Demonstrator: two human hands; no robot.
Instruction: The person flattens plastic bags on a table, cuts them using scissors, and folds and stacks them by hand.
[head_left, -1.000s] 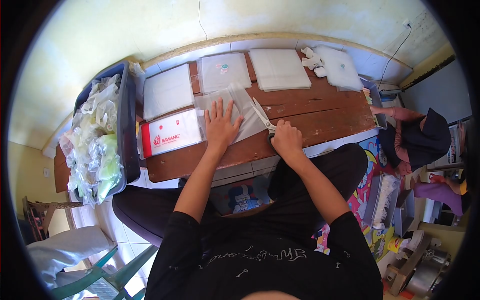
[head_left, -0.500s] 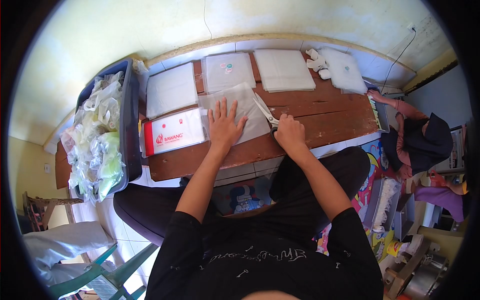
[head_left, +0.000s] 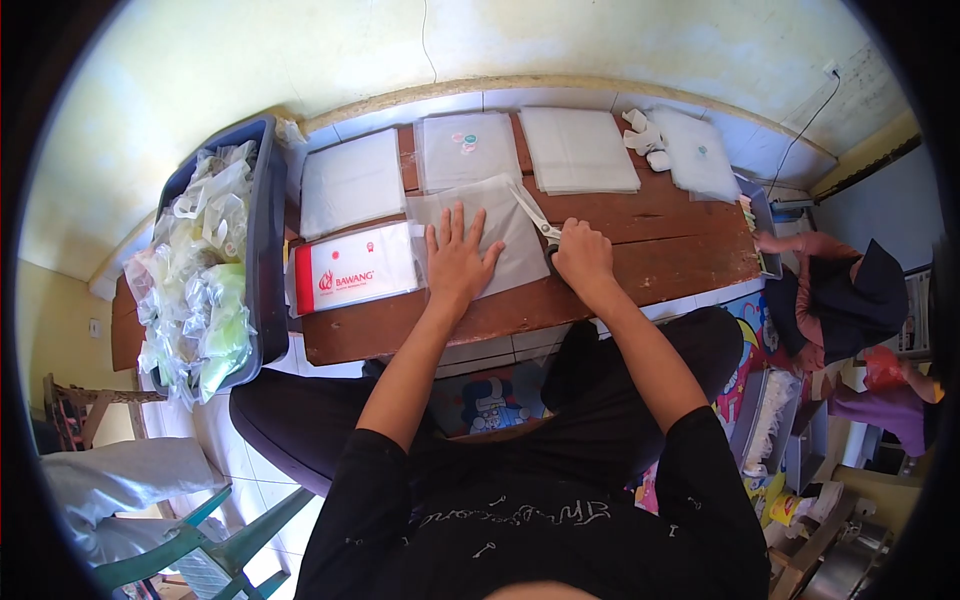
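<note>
My left hand [head_left: 460, 258] lies flat with fingers spread on a clear plastic sheet [head_left: 512, 222] on the brown wooden table [head_left: 660, 232]. My right hand [head_left: 583, 256] is wrapped round the dark handle of the scissors [head_left: 536, 212]. Their pale blades point up and left, over the sheet's right edge. To the left of my left hand is a white packet with red print [head_left: 362, 265]. Along the back lie a plastic stack [head_left: 352, 182], another with small round stickers [head_left: 468, 165], a third stack [head_left: 580, 150] and a rightmost one [head_left: 695, 155].
A dark bin [head_left: 268, 240] full of plastic bags [head_left: 205, 270] stands at the left. White scraps [head_left: 645, 135] lie by the rightmost stack. At the right, a person in dark clothing [head_left: 845, 295] reaches to a grey tray [head_left: 762, 225]. A green chair [head_left: 240, 535] is at lower left.
The plastic sheet under my left hand, lifted and creased at its upper right earlier, now lies flatter. The view has shifted slightly. The scissors remain in my right hand.
</note>
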